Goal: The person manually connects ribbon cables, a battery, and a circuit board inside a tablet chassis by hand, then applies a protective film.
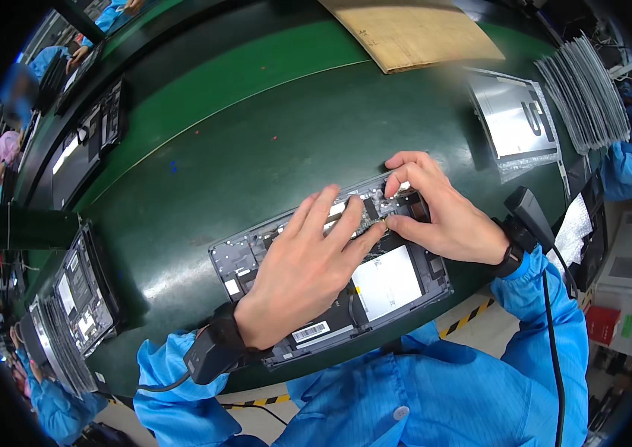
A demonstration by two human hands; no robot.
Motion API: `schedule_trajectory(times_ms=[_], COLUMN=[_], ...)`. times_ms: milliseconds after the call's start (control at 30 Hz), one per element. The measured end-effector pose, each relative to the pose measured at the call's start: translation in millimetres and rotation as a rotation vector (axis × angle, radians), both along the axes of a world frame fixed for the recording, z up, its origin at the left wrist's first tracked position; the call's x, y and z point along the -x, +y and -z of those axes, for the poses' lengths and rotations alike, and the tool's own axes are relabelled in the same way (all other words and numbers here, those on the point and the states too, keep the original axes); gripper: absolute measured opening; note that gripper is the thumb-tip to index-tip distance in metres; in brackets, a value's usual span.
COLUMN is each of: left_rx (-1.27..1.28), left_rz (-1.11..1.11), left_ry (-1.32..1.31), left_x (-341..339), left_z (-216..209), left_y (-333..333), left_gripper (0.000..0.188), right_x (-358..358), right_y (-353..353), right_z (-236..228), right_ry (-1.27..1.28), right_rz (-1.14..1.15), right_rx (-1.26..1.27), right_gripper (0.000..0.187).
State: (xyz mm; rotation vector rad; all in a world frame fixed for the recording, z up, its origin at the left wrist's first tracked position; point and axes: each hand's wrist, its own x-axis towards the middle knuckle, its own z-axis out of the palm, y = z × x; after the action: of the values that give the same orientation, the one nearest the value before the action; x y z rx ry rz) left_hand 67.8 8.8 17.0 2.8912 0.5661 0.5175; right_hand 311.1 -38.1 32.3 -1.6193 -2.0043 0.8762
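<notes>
An opened laptop base (pixel 405 279), its inside facing up, lies before me at the table's near edge. My left hand (pixel 297 268) rests across it with spread fingers, the fingertips on the circuit board (pixel 370 210) along the far side. My right hand (pixel 443 216) is at the board's right part, thumb touching down close to my left thumb tip. Its forefinger bends above the board, apart from the thumb, and no held thing shows. A white-labelled battery (pixel 388 283) sits below the hands. The left palm hides much of the base's middle.
A stack of thin panels (pixel 583 93) and a silver panel in clear wrap (pixel 513 119) stand right. Cardboard (pixel 416 33) lies far off. Another opened laptop base (pixel 81 298) tops a stack at left; more (pixel 85 149) stand beyond. A black cable (pixel 548 335) hangs from my right wrist device.
</notes>
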Motion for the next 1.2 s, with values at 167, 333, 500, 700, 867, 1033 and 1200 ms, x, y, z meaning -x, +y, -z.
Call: schedule_trajectory(times_ms=[167,333,500,700,867,1033,1200], left_rx=[0.004,-0.017,-0.042,0.049,0.25,0.269,0.362], left_rz=[0.004,0.057,0.063,0.072,0.069,0.074,0.036], left_ry=[0.001,-0.004,0.01,-0.07,-0.104,-0.079,-0.191], left_x=[0.0,1.5,1.1,3.0,5.2,2.3,-18.6], left_z=[-2.3,0.6,-0.7,5.8,5.1,-9.2,-39.7], left_y=[0.5,7.1,8.0,11.3,12.3,12.3,22.0], left_gripper=[0.052,0.051,0.049,0.048,0.048,0.046,0.034], right_x=[2.7,0.2,1.7,-2.4,-5.0,-3.8,-49.0], right_y=[-2.3,-0.4,-1.0,9.2,19.2,17.6,-24.7], right_z=[3.4,1.3,-0.1,3.8,0.1,0.8,-25.6], right_ry=[0.126,0.074,0.062,0.039,0.065,0.051,-0.105], right_rz=[0.051,0.039,0.034,-0.036,-0.107,-0.112,0.45], right_rx=[0.032,0.048,0.04,-0.022,0.116,0.113,-0.531], right_gripper=[0.033,0.034,0.034,0.034,0.037,0.038,0.049])
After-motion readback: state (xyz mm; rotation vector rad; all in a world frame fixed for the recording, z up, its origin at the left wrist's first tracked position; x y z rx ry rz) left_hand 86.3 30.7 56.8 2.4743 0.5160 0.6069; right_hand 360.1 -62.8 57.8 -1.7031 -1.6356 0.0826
